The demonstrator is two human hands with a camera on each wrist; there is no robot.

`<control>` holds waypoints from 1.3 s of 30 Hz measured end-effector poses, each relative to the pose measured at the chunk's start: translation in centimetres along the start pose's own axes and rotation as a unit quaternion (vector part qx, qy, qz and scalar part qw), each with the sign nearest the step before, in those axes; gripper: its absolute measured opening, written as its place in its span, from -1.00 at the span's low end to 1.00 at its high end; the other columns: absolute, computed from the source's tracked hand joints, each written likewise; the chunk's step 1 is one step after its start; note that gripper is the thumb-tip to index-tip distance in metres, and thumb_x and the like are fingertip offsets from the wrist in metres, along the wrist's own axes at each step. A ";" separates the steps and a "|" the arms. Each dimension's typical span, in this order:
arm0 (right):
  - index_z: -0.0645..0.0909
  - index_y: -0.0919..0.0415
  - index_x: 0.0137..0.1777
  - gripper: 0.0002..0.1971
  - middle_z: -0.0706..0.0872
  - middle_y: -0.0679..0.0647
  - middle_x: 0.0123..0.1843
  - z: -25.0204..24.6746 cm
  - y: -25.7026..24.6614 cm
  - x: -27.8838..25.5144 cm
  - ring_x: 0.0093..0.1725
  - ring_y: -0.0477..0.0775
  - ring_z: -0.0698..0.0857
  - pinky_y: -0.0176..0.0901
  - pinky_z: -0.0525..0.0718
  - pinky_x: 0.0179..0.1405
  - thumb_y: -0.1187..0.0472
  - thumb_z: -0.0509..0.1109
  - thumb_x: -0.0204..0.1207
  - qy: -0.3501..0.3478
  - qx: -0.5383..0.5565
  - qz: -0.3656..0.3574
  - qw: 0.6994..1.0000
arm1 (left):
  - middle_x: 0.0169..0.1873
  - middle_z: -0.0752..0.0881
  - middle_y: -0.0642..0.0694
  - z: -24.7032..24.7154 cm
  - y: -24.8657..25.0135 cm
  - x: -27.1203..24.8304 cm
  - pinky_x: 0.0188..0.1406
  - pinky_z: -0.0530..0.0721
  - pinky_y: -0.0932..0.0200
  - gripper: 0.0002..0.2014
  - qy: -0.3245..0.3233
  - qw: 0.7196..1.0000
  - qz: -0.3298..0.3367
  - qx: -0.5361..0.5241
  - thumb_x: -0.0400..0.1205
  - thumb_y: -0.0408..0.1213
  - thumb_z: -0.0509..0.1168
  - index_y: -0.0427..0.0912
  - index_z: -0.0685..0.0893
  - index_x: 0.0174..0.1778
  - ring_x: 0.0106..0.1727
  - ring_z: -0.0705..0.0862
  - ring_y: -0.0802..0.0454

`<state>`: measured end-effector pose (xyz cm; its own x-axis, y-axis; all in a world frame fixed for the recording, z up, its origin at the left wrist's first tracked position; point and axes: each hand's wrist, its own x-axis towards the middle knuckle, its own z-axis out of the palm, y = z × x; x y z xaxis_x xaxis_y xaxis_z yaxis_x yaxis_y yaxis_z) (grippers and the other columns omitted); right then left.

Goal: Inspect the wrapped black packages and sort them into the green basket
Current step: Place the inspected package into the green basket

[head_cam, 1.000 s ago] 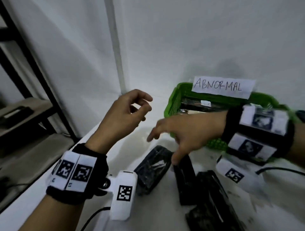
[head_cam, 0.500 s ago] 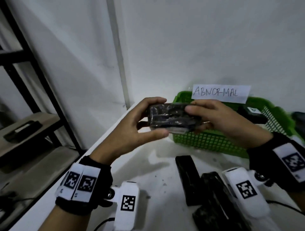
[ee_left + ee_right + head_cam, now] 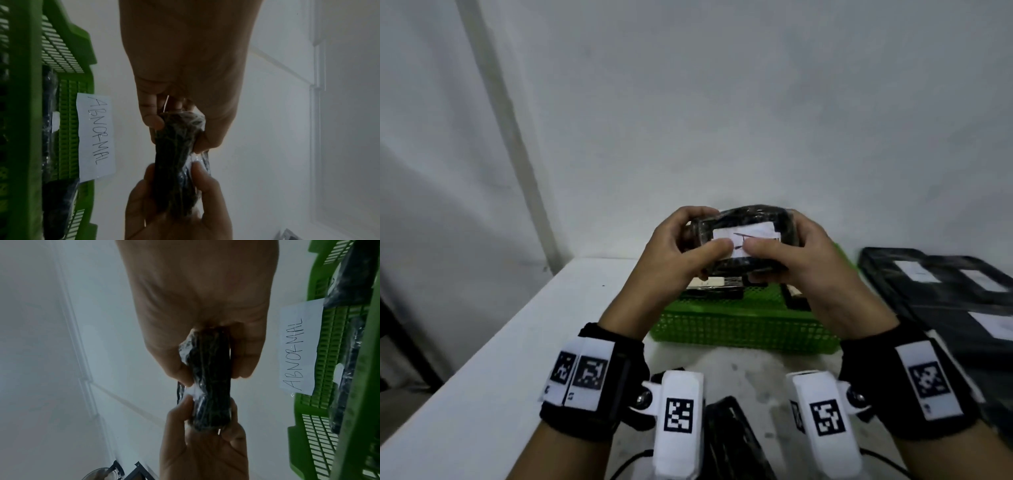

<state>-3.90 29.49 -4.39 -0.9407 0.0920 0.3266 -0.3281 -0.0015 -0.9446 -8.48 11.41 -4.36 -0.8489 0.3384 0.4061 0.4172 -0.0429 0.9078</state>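
I hold one wrapped black package point(image 3: 748, 219) in both hands above the green basket point(image 3: 743, 330). Its face with a white label point(image 3: 744, 236) is turned toward me. My left hand point(image 3: 681, 250) grips its left end and my right hand point(image 3: 791, 253) grips its right end, both thumbs pressing on the label. Seen edge-on, the package point(image 3: 174, 170) shows crinkled clear wrap in the left wrist view, and the package point(image 3: 209, 378) looks the same in the right wrist view. Other wrapped packages point(image 3: 717, 291) lie inside the basket. Another black package point(image 3: 732, 438) lies on the table between my wrists.
A paper sign reading ABNORMAL point(image 3: 95, 138) hangs on the basket's far wall. A black tray point(image 3: 941, 291) with labelled packages sits to the right of the basket. The white table point(image 3: 500, 377) ends at its left edge, with a wall close behind.
The package was picked up from the table, raised in both hands and turned so its white label faces me. The view has shifted right, showing the black tray.
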 end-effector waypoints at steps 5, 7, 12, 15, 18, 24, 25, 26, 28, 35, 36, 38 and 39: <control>0.73 0.28 0.13 -0.72 0.89 0.04 -0.11 -0.4 1.1 0.1 -0.13 -0.06 0.87 -0.27 0.76 -0.20 0.33 0.62 0.44 0.093 -0.097 -0.078 0.988 | -0.16 0.82 -0.02 2.2 -0.8 0.4 -0.23 0.72 0.21 -0.66 0.011 0.998 0.045 0.044 0.53 -0.31 0.52 -0.19 0.65 0.20 -0.19 0.81 0.11; 0.70 0.26 0.17 -0.67 0.88 0.07 -0.04 -0.9 0.8 0.0 -0.05 0.02 0.88 -0.12 0.84 -0.11 0.25 0.64 0.44 0.066 -0.092 -0.061 0.992 | -0.07 0.80 -0.01 2.0 -0.7 0.1 -0.16 0.75 0.15 -0.67 0.005 0.996 0.063 0.066 0.57 -0.31 0.51 -0.13 0.62 0.21 -0.07 0.79 0.11; 0.71 0.07 0.26 -0.52 0.87 0.09 0.13 -2.2 -0.5 -0.3 0.04 0.21 0.89 0.08 0.86 -0.15 -0.18 0.50 0.42 -0.011 -0.004 0.077 0.997 | 0.14 0.70 0.16 0.7 -0.2 -0.4 -0.06 0.71 0.18 -0.55 -0.049 0.987 0.111 0.109 0.57 -0.39 0.49 0.07 0.54 0.29 0.25 0.70 0.09; 0.71 0.24 0.21 -0.74 0.85 0.21 0.05 -1.8 -0.2 0.0 -0.05 0.24 0.87 0.00 0.84 -0.25 0.19 0.48 0.57 0.033 0.031 0.065 0.997 | 0.28 0.67 0.12 0.8 0.1 -0.6 0.08 0.72 0.13 -0.59 -0.076 0.989 0.098 0.078 0.60 -0.16 0.44 0.13 0.56 0.36 0.34 0.68 0.10; 0.68 0.29 0.10 -0.85 0.81 0.13 -0.11 -1.2 -0.1 0.0 -0.08 0.12 0.83 0.05 0.87 -0.13 0.38 0.46 0.56 0.061 0.018 0.004 0.998 | 0.19 0.75 0.12 1.1 0.1 -0.4 0.22 0.75 -0.17 -0.58 -0.036 0.995 0.054 0.070 0.49 0.15 0.36 0.21 0.60 0.27 0.19 0.78 0.09; 0.68 0.22 0.09 -0.86 0.84 0.01 -0.19 -0.7 0.1 -0.3 -0.18 0.04 0.87 -0.09 0.82 -0.30 0.35 0.49 0.57 0.084 -0.029 -0.076 0.993 | -0.04 0.81 0.13 1.2 -0.1 -0.2 0.06 0.77 -0.34 -0.65 0.007 0.994 0.068 0.091 0.47 0.14 0.40 0.17 0.64 0.14 -0.04 0.84 0.03; 0.66 0.17 0.10 -0.83 0.83 0.00 -0.14 -0.8 0.1 -0.3 -0.12 0.06 0.86 -0.02 0.84 -0.19 0.35 0.51 0.56 0.075 -0.031 -0.074 0.994 | 0.05 0.79 0.11 1.0 -0.1 -0.2 0.10 0.78 -0.32 -0.61 0.000 0.995 0.059 0.082 0.47 0.14 0.40 0.18 0.63 0.20 0.03 0.84 0.01; 0.64 0.11 0.11 -0.78 0.81 -0.01 -0.09 -1.1 0.2 -0.2 -0.06 0.07 0.84 0.02 0.84 -0.10 0.34 0.53 0.54 0.065 -0.036 -0.072 0.995 | 0.13 0.77 0.10 0.9 -0.1 -0.2 0.11 0.79 -0.28 -0.57 -0.010 0.997 0.044 0.068 0.47 0.14 0.40 0.20 0.61 0.26 0.09 0.83 0.00; 0.62 0.01 0.14 -0.69 0.77 -0.03 0.01 -1.6 0.3 -0.1 0.00 0.03 0.80 -0.05 0.78 -0.06 0.29 0.57 0.48 0.036 -0.036 -0.070 0.996 | 0.23 0.73 0.01 0.9 -0.1 -0.1 0.06 0.83 -0.19 -0.56 -0.026 0.999 0.007 0.021 0.55 0.13 0.40 0.16 0.60 0.34 0.15 0.81 0.03; 0.62 0.08 0.23 -0.72 0.80 0.09 0.12 -1.4 0.2 0.0 -0.03 0.07 0.85 0.00 0.84 -0.26 0.19 0.53 0.56 0.009 0.018 0.042 0.999 | 0.15 0.69 0.02 0.8 -0.4 0.1 0.10 0.77 -0.39 -0.67 -0.005 0.999 0.030 0.009 0.47 -0.27 0.41 0.09 0.59 0.12 0.02 0.83 -0.16; 0.64 0.10 0.22 -0.70 0.82 0.07 0.06 -1.4 0.3 0.0 -0.08 0.06 0.86 -0.02 0.84 -0.29 0.27 0.55 0.52 0.005 0.000 0.038 0.999 | 0.15 0.69 0.02 0.8 -0.5 0.0 0.10 0.76 -0.41 -0.69 -0.009 0.999 0.031 0.010 0.47 -0.25 0.42 0.09 0.59 0.09 0.01 0.83 -0.19; 0.68 0.13 0.16 -0.69 0.85 0.04 -0.09 -1.2 0.5 -0.1 -0.17 0.04 0.86 -0.07 0.81 -0.35 0.36 0.59 0.46 0.017 -0.040 0.009 0.999 | 0.17 0.71 0.01 0.9 -0.6 0.0 0.05 0.77 -0.44 -0.74 -0.011 0.999 0.042 0.017 0.50 -0.21 0.46 0.07 0.59 0.05 -0.03 0.84 -0.23; 0.69 0.15 0.13 -0.70 0.86 0.04 -0.13 -1.1 0.5 -0.2 -0.22 0.03 0.85 -0.11 0.79 -0.39 0.38 0.59 0.44 0.034 -0.057 -0.011 0.998 | 0.19 0.71 -0.03 1.1 -0.6 -0.1 0.00 0.77 -0.46 -0.74 -0.010 0.998 0.051 0.023 0.52 -0.23 0.46 0.06 0.58 0.05 -0.06 0.83 -0.30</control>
<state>-3.83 30.57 -4.96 -0.9240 0.1576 0.3484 -0.3333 0.1146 -0.9358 -8.33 12.46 -5.05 -0.7953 0.3524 0.4933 0.5159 -0.0339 0.8560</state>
